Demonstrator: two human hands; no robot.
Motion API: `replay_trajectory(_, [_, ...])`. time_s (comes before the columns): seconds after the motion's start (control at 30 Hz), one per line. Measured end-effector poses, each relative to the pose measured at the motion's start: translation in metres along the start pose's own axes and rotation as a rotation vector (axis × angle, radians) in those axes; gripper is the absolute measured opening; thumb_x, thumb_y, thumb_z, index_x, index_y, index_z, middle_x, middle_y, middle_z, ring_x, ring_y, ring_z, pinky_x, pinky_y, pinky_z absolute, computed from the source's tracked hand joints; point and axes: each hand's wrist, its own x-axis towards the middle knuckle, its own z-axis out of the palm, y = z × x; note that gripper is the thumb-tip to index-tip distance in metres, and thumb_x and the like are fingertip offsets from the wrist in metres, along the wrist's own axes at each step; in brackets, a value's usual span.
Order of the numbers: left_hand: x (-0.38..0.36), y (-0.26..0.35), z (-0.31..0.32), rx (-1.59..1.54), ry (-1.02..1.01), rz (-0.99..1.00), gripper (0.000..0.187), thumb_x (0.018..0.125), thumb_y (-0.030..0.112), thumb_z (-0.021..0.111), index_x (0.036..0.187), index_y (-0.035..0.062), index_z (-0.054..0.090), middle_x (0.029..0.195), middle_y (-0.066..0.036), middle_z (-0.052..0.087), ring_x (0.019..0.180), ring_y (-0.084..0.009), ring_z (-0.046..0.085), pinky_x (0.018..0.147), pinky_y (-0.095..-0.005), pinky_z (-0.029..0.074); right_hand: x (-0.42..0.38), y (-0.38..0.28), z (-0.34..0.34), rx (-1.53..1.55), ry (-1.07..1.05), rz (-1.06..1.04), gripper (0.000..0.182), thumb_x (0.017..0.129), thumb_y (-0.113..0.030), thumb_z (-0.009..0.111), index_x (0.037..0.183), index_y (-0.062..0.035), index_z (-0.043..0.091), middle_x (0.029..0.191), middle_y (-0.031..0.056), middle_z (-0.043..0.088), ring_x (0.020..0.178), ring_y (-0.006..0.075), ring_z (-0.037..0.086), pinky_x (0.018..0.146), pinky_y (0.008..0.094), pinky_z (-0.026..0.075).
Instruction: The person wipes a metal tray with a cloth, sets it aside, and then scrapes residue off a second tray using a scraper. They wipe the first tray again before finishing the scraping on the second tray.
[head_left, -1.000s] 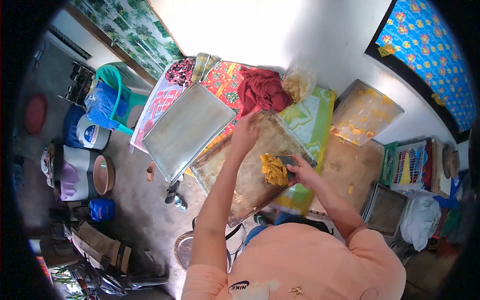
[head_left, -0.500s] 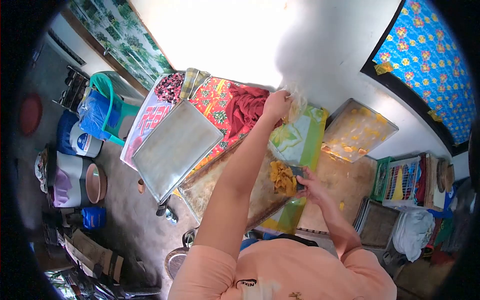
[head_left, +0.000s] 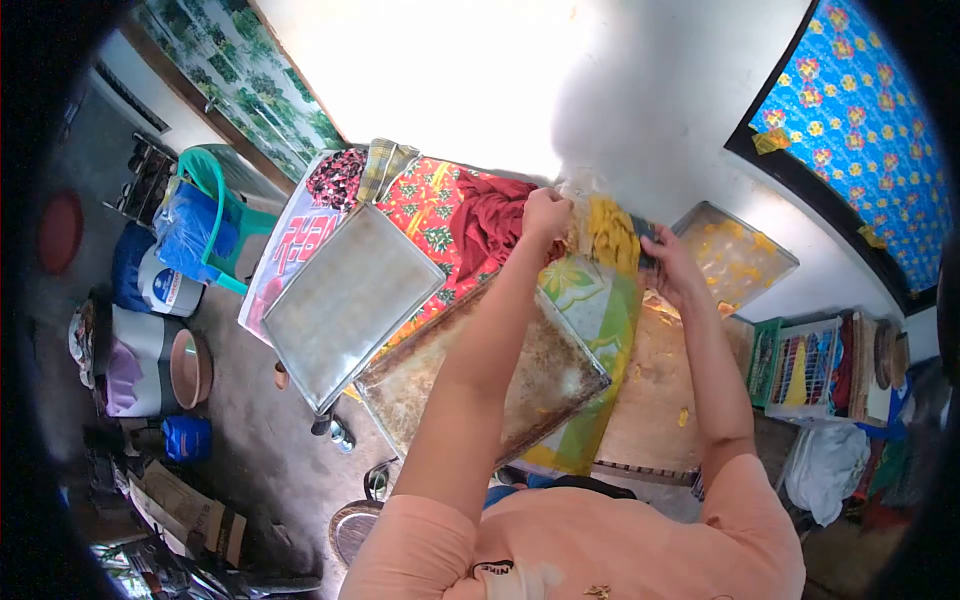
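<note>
At the far edge of the table, my left hand [head_left: 548, 216] is closed on the rim of a clear plastic bag [head_left: 582, 187]. Just right of it, my right hand [head_left: 674, 268] grips a dark flat scraper [head_left: 648, 236]. A clump of soft yellow-orange scrapings [head_left: 612, 236] sits at the scraper's edge, against the bag; whether any of it is inside I cannot tell. Below my hands lies a brown-stained metal tray [head_left: 555, 375], partly covered by my left forearm. Dark red cloth [head_left: 490, 222] is bunched beside my left hand.
A greyish metal tray [head_left: 350, 300] rests on the table's left side. Another tray [head_left: 735, 255] with yellow residue leans by the wall at right. Plastic baskets [head_left: 805, 360] stand below it. A green chair [head_left: 215, 205] is at left.
My right hand has moved up and away with the scraper and the yellow clump, from the stained tray to the plastic bag. My left hand has shifted slightly left and down, still at the bag.
</note>
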Motion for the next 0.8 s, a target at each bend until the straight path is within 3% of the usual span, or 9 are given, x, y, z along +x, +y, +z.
replay_trajectory(0.07, [-0.015,0.023,-0.016,-0.147,-0.102,-0.134,0.021,0.075,0.02,0.06,0.08,-0.0006,0.063,0.079,-0.013,0.064,0.067,-0.0251,0.065,0.061,-0.0398,0.054,0.02,-0.01,0.001,0.003,-0.003,0.003,0.04,0.093,-0.015,0.054,0.129,-0.0091,0.038,0.095,0.0087,0.063,0.063,0.0182,0.064,0.047,0.031,0.056])
replay_trajectory(0.17, [-0.015,0.03,-0.031,-0.244,-0.153,-0.149,0.016,0.075,0.016,0.059,0.078,0.001,0.062,0.07,-0.007,0.059,0.053,-0.0167,0.057,0.048,-0.0345,0.05,0.048,-0.021,0.005,-0.03,0.035,0.016,0.039,0.093,-0.013,0.053,0.128,-0.007,0.038,0.095,0.0099,0.061,0.059,0.0188,0.062,0.048,0.0316,0.056])
replay_trajectory(0.4, [-0.015,0.044,-0.042,-0.401,-0.168,-0.135,0.017,0.077,0.017,0.055,0.08,0.001,0.059,0.069,-0.006,0.058,0.056,-0.0178,0.057,0.048,-0.0346,0.049,0.087,-0.017,0.01,-0.375,0.247,-0.032,0.043,0.09,-0.014,0.055,0.129,-0.0077,0.038,0.094,0.0115,0.062,0.065,0.0212,0.065,0.052,0.0354,0.056])
replay_trajectory(0.5, [-0.012,0.048,-0.041,-0.392,-0.178,-0.144,0.018,0.077,0.018,0.054,0.082,0.0007,0.058,0.071,-0.008,0.059,0.056,-0.0194,0.058,0.049,-0.0361,0.05,0.086,-0.006,0.023,-0.855,0.363,-0.25,0.045,0.088,-0.014,0.056,0.129,-0.0097,0.038,0.09,0.0174,0.064,0.069,0.0267,0.067,0.056,0.0403,0.054])
replay_trajectory(0.6, [-0.009,0.052,-0.039,-0.501,-0.178,-0.181,0.013,0.081,0.017,0.053,0.082,0.0039,0.055,0.069,-0.006,0.057,0.057,-0.018,0.056,0.05,-0.0323,0.05,0.086,0.01,0.042,-1.52,0.346,-0.527,0.041,0.087,-0.011,0.051,0.126,-0.0114,0.04,0.084,0.0198,0.065,0.073,0.0339,0.066,0.059,0.0451,0.051])
replay_trajectory(0.7, [-0.004,0.05,-0.037,-0.482,-0.153,-0.174,0.014,0.081,0.016,0.053,0.084,0.0033,0.055,0.069,-0.007,0.058,0.055,-0.018,0.057,0.048,-0.032,0.051,0.076,0.01,0.056,-1.698,0.308,-0.614,0.039,0.086,-0.008,0.046,0.124,-0.0118,0.041,0.081,0.0185,0.065,0.073,0.039,0.064,0.06,0.0483,0.049])
replay_trajectory(0.8, [-0.001,0.045,-0.039,-0.475,-0.167,-0.174,0.014,0.081,0.017,0.052,0.086,0.0033,0.055,0.07,-0.007,0.058,0.055,-0.0178,0.057,0.047,-0.0318,0.053,0.076,0.01,0.061,-1.682,0.315,-0.602,0.038,0.085,-0.007,0.044,0.122,-0.0156,0.043,0.081,0.0166,0.066,0.076,0.0381,0.065,0.06,0.0485,0.049])
